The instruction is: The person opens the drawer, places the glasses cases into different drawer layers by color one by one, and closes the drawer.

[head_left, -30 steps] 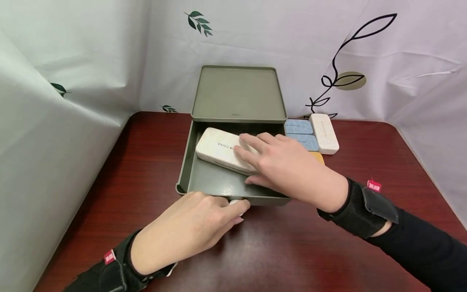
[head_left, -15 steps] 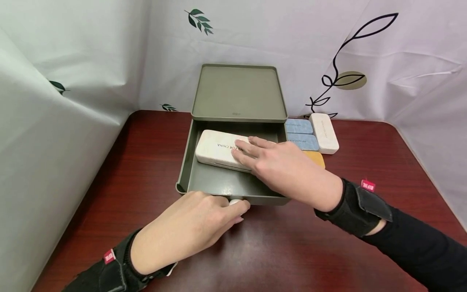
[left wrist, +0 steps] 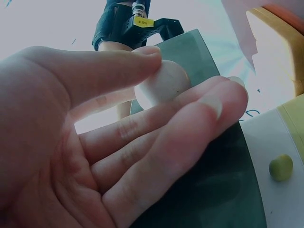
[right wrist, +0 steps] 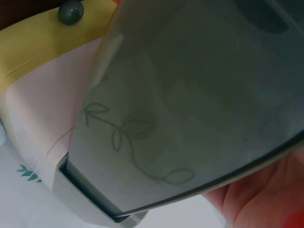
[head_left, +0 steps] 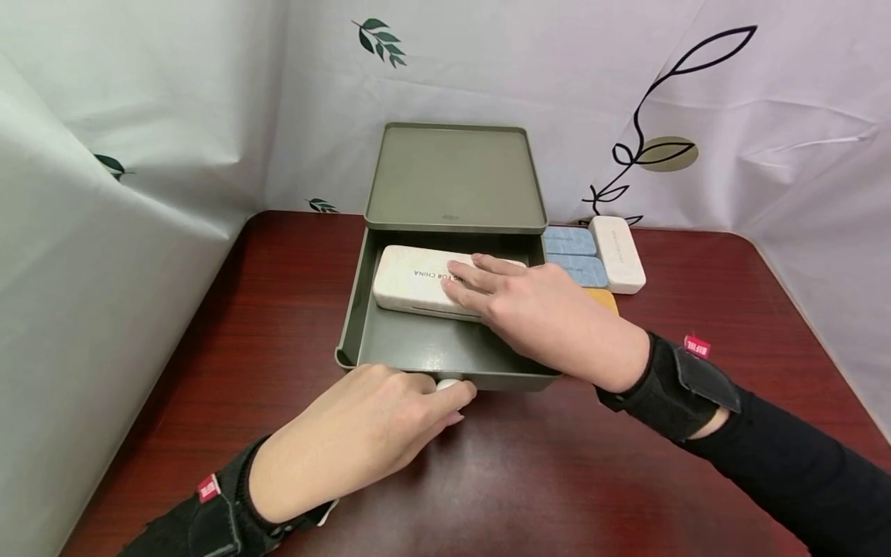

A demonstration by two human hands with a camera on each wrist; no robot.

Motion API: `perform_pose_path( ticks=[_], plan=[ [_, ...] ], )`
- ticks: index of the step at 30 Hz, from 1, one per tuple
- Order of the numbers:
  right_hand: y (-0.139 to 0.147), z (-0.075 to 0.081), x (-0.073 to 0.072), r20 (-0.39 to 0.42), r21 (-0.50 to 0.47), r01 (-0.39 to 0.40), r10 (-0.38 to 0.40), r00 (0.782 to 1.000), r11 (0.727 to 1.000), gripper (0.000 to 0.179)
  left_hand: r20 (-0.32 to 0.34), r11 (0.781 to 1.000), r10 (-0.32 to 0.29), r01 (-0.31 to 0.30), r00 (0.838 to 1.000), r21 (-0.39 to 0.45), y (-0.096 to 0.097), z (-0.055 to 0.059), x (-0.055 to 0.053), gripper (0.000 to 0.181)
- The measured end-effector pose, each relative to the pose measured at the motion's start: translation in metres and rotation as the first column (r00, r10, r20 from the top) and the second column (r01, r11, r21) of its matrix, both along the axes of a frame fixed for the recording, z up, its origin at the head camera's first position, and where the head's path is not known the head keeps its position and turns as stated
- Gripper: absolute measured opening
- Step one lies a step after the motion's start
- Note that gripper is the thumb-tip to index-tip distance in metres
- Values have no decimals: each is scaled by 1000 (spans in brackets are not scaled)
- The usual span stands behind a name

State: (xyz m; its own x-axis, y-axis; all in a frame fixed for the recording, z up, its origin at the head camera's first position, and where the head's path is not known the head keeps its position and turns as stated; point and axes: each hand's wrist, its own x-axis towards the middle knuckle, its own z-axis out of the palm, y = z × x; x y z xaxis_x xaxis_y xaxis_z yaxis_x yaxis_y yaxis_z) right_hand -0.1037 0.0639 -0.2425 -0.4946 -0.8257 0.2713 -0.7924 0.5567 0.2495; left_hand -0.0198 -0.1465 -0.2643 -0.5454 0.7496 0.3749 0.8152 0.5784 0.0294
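White case (head_left: 418, 280) turned straighter in grey-green box (head_left: 404, 340), more lettering (head_left: 433, 275) showing; right fingers (head_left: 466, 296) shifted slightly left.

I'm at a glossy red-brown table (head_left: 529, 472); it carries a grey-green drawer unit (head_left: 455, 178); right of that unit lie two blue boxes (head_left: 582, 271), a partly hidden yellow box (head_left: 604, 299) and, farther out, a white box (head_left: 618, 255).

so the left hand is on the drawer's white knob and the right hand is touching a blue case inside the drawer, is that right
Not quite: the head view shows the right hand touching a white case inside the drawer, not a blue one. The left hand is on the white knob, as you say.
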Motion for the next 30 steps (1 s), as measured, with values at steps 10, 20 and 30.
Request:
perform_pose_path(
  ticks=[10,20,30],
  plan=[
    [0,-2,-15,45,-18,35,-34,998,999,44,2,1000,-10,10,1000,18,0,-1,-1,22],
    [-1,0,-25,95,-25,51,-48,994,998,49,9,1000,-5,5,1000,16,0,-1,-1,21],
    [-2,0,-29,118,-26,69,-66,991,997,47,6,1000,-2,2,1000,22,0,-2,-1,21]
  ],
)
